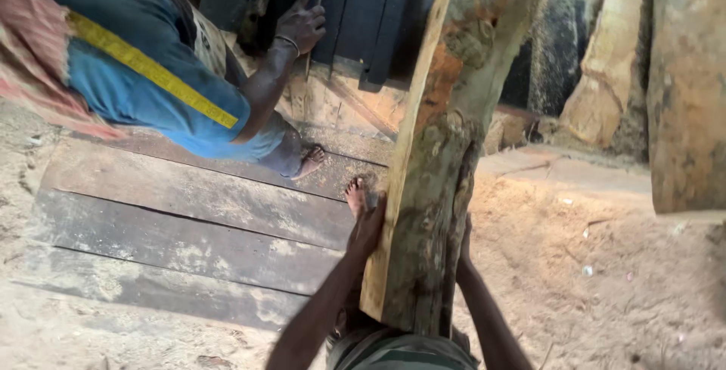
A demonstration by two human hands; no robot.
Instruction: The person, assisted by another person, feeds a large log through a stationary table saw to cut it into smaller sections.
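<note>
We are clamping our left hand (368,228) and right hand (464,243) around the rough, bark-edged timber slab (431,166) — fingers pressed flat — risking it tipping onto our bare foot (355,196).

Your rough, bark-edged timber beam (435,166) blocks the middle; a co-worker in a blue shirt (144,75) crowds the left; the sawdust-covered floor (590,264) lies open on the right.

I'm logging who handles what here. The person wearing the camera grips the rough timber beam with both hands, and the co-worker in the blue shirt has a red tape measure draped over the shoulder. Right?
Not quite: in the head view the tape measure is yellow, not red. The rest holds: the left hand and right hand grip the timber beam, and the co-worker wears blue.
</note>
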